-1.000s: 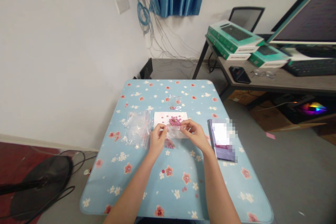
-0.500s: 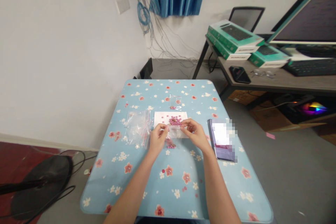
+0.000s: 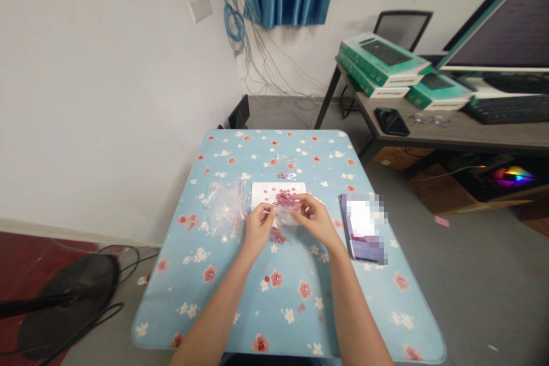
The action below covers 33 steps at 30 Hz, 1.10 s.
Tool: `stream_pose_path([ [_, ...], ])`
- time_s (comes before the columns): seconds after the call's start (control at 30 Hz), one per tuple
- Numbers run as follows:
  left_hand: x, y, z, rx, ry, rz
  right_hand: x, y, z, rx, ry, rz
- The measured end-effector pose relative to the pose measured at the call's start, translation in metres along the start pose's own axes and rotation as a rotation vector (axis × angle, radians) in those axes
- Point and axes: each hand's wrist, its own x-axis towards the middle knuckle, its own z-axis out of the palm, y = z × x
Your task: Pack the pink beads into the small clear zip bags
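Between my hands is a small clear zip bag [image 3: 283, 229] with pink beads in its lower end. My left hand [image 3: 259, 224] pinches the bag's top left corner. At the top right edge, the fingertips of my right hand [image 3: 312, 214] are closed on the same bag. Just beyond lies a white sheet of paper [image 3: 258, 189] bearing a heap of pink beads [image 3: 285, 198], with a few loose ones around it. Farther back, another small clear bag [image 3: 286, 166] holds a few pink beads.
Left of my hands lies a pile of clear zip bags [image 3: 225, 209]. A phone [image 3: 364, 231] rests on the right side of the flowered table [image 3: 240, 309]. Green keyboard boxes [image 3: 381, 63] and a black phone [image 3: 392, 122] sit on the desk at right.
My right hand has shifted slightly left along the bag's top edge, closer to my left hand. My left hand stays almost where it was.
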Motion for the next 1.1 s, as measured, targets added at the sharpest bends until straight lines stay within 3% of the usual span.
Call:
stream_pose_path([
  [0.47, 0.0, 0.002, 0.001, -0.032, 0.004, -0.028, 0.001, 0.0, 0.006, 0.009, 0.0, -0.027],
  [0.77, -0.002, 0.005, 0.005, -0.181, -0.036, -0.165, 0.001, 0.001, 0.01, 0.056, -0.041, -0.056],
  [1.1, -0.001, 0.008, 0.004, -0.223, -0.09, -0.221, 0.0, -0.001, 0.011, 0.05, -0.05, -0.049],
])
